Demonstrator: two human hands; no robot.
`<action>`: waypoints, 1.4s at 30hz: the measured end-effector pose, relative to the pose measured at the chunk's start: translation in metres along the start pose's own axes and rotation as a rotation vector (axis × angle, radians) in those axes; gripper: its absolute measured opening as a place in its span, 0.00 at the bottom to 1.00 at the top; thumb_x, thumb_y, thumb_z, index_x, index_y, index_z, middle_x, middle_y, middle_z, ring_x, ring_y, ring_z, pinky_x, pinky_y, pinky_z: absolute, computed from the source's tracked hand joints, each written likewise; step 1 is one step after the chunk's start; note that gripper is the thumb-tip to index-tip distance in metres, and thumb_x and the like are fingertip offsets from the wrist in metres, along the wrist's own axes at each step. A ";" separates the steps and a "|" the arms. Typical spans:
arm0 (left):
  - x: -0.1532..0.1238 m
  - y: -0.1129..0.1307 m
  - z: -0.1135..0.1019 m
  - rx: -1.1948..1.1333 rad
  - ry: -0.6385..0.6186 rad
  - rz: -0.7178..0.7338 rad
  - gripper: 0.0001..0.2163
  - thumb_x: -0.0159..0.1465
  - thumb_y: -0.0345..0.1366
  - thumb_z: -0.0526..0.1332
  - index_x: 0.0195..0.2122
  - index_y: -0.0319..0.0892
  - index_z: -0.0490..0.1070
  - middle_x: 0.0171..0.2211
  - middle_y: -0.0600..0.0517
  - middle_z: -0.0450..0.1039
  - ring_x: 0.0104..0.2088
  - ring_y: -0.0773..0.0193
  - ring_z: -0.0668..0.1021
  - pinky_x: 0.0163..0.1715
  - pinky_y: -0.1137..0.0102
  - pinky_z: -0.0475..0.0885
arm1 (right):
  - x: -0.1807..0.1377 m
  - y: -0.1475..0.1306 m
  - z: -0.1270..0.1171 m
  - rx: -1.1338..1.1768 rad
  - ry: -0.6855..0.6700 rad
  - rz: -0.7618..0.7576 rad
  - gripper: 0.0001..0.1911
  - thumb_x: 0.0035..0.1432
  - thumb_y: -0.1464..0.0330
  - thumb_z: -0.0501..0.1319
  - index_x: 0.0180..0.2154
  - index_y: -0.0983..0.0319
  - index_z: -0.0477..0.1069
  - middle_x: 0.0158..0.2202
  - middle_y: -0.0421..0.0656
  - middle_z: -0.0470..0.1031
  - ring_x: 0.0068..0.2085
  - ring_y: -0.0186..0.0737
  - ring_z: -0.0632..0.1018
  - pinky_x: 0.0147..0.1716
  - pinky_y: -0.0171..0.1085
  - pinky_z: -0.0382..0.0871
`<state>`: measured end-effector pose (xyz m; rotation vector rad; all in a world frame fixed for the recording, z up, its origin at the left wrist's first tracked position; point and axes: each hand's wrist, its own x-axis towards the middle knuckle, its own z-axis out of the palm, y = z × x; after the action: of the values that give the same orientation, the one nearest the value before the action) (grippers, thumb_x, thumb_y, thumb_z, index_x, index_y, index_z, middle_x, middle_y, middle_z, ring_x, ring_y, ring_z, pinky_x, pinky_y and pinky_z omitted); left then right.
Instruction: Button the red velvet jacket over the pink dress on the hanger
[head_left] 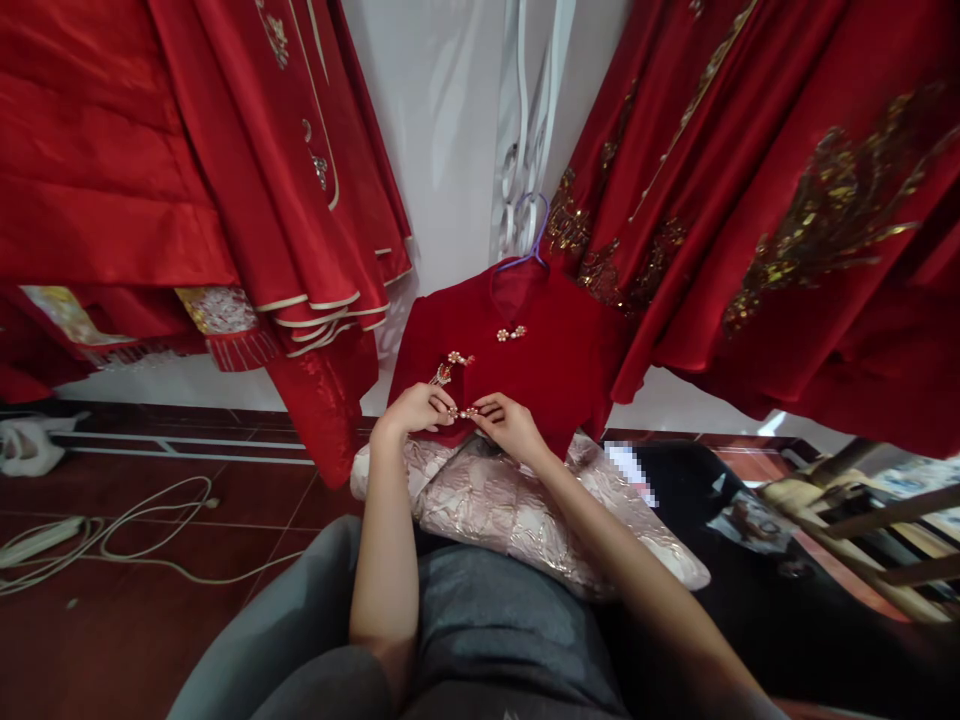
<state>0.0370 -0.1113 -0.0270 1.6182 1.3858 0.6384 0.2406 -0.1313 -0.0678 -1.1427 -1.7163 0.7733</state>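
Note:
A red velvet jacket (555, 350) on a purple hanger (534, 250) lies before me, its lower part over the pale pink patterned fabric on my lap. Beaded flower-shaped fasteners run down its front, one near the collar (511, 334) and one lower on the left (459, 358) with a tassel ornament (441, 375). Between my hands is the lowest beaded fastener (463, 413). My left hand (421, 408) pinches its left end, fingers closed. From the other side, the fingertips of my right hand (510, 425) close on its right end.
Red garments with gold trim (300, 200) hang on the left, and red sequined ones (810, 220) on the right. Pink brocade (510, 500) covers my lap. A white cable (112, 535) lies on the tiled floor. At right are a black surface (675, 500) and a wooden rack (885, 520).

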 end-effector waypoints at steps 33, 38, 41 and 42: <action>0.011 0.014 0.017 0.551 0.130 0.245 0.06 0.49 0.35 0.70 0.27 0.41 0.76 0.27 0.53 0.76 0.29 0.66 0.75 0.29 0.74 0.64 | -0.002 0.024 0.003 0.300 -0.080 0.099 0.09 0.51 0.72 0.62 0.37 0.65 0.72 0.33 0.45 0.79 0.35 0.34 0.80 0.42 0.38 0.74; 0.011 0.016 0.017 0.561 0.174 0.267 0.05 0.50 0.34 0.70 0.26 0.42 0.75 0.28 0.53 0.77 0.30 0.66 0.75 0.29 0.74 0.63 | -0.001 0.023 0.002 0.329 -0.102 0.113 0.10 0.50 0.73 0.62 0.38 0.64 0.72 0.33 0.44 0.79 0.36 0.35 0.80 0.42 0.38 0.74; 0.010 0.016 0.017 0.512 0.169 0.249 0.05 0.50 0.33 0.70 0.27 0.43 0.74 0.28 0.53 0.77 0.30 0.66 0.76 0.29 0.75 0.64 | -0.001 0.024 0.003 0.338 -0.106 0.113 0.11 0.50 0.72 0.62 0.38 0.64 0.72 0.34 0.45 0.79 0.36 0.35 0.80 0.42 0.38 0.74; 0.010 0.015 0.017 0.497 0.166 0.246 0.05 0.51 0.32 0.69 0.27 0.43 0.74 0.27 0.53 0.77 0.30 0.66 0.77 0.29 0.75 0.65 | -0.001 0.024 0.003 0.337 -0.103 0.113 0.11 0.50 0.72 0.62 0.38 0.64 0.72 0.34 0.45 0.79 0.36 0.35 0.80 0.42 0.38 0.74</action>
<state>0.0611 -0.1063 -0.0233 2.1956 1.5633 0.6102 0.2466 -0.1230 -0.0901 -0.9856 -1.5385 1.1601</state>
